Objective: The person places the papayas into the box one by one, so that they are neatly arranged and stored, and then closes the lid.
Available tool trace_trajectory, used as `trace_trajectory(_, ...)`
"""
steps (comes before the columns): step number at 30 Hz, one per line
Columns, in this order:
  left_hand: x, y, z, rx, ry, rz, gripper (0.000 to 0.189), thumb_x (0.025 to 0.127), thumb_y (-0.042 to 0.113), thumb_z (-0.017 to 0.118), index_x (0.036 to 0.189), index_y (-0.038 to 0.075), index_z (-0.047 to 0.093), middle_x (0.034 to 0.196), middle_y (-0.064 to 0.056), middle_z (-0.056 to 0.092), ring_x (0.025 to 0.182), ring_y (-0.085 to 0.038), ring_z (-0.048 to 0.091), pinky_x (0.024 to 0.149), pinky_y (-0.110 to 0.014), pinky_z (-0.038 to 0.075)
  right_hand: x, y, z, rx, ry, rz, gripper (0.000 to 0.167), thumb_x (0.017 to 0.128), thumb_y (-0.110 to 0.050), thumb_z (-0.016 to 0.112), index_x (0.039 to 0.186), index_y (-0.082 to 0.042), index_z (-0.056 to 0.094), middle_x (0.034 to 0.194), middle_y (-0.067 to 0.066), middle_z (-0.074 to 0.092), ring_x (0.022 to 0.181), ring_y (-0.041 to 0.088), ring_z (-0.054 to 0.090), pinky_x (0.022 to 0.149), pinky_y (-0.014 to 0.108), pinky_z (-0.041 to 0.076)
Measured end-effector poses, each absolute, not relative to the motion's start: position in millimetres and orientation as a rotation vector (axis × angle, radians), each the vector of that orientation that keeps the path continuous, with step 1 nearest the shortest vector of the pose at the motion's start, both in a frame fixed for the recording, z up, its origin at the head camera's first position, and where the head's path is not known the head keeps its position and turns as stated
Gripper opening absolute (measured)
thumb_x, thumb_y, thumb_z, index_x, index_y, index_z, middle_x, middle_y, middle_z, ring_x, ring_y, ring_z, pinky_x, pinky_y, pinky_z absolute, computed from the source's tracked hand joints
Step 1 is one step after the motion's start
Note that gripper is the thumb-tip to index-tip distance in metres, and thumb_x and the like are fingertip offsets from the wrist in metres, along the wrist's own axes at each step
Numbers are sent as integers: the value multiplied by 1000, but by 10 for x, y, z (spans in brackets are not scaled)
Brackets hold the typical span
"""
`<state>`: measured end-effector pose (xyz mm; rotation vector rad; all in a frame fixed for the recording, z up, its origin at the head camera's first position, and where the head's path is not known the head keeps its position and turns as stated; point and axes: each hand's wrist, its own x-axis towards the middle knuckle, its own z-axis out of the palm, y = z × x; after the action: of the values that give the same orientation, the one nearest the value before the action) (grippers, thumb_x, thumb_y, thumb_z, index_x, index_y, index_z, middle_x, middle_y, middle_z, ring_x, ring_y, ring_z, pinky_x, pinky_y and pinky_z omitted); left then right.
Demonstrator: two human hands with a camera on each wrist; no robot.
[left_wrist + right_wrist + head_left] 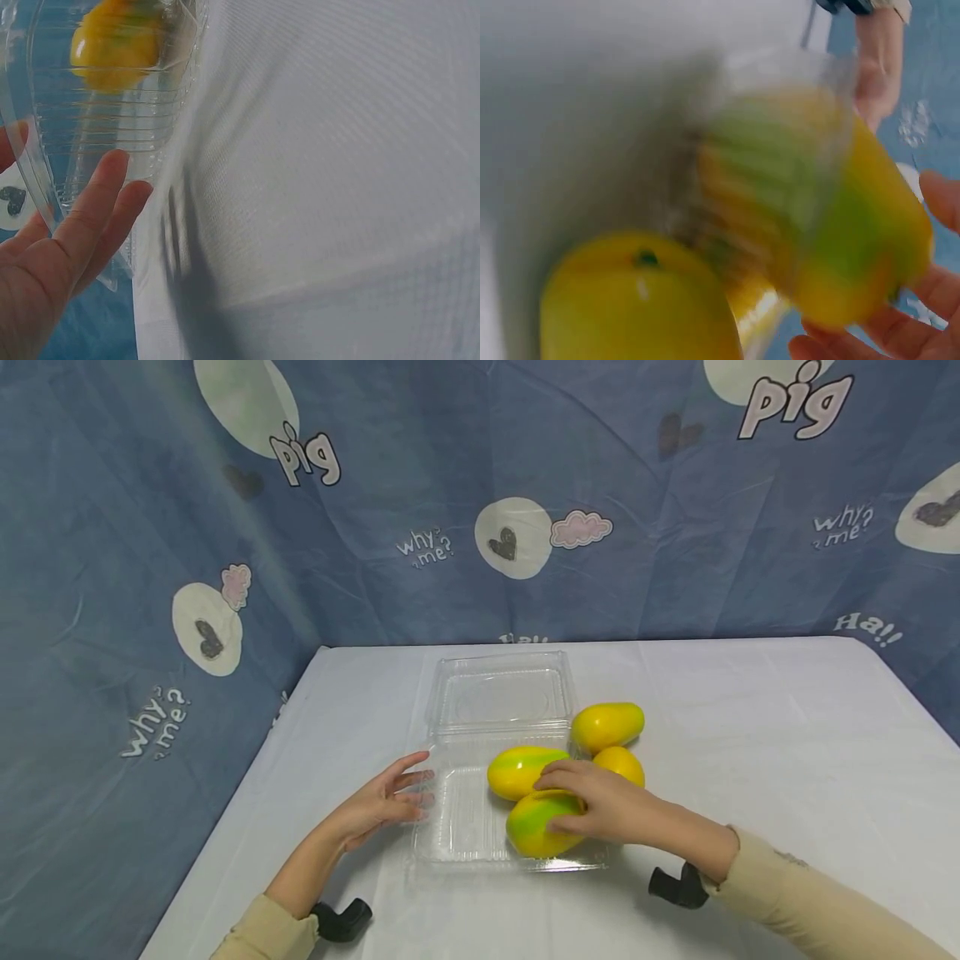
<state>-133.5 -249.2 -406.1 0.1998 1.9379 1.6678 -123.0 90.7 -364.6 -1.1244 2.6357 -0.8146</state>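
Note:
A clear plastic clamshell box [465, 827] lies with its lid [502, 689] folded back. My right hand [607, 802] curls its fingers and thumb around a yellow-green mango [534, 827] at the box's front right. In the right wrist view, part of that mango [877, 232] shows through the clear wall. Behind it, a second mango [517, 772] rests in the box, partly covered by my fingers. My left hand [382, 806] is beside the box's left edge, fingers spread and relaxed, holding nothing; whether it touches the plastic, I cannot tell.
Two more yellow mangoes, a rear one [607, 727] and a nearer one [621, 763], sit at the box's right side. A white cloth covers the table [765, 735]. Behind it hangs a blue printed curtain [420, 460].

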Motion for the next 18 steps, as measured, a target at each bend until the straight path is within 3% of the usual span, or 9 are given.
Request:
trace_trajectory(11,-1346,-2508,-4077,226,1925,1666,85,80,2,61,147,9,9,147,-26,15,126,-42,36,92,-40,43,-1514,1208,-3363,-921,2751,-942,37,83,-16,65,118,-5,58,121,11,57,113,31,51,93,49,41)
trace_trajectory(18,-1363,-2503,-4094,215,1923,1670,87,79,4,63,147,11,9,148,-24,16,126,-41,36,92,-41,42,-1847,1408,-3375,-840,2748,-950,42,84,-16,64,123,-3,54,126,17,53,115,37,48,95,52,39)
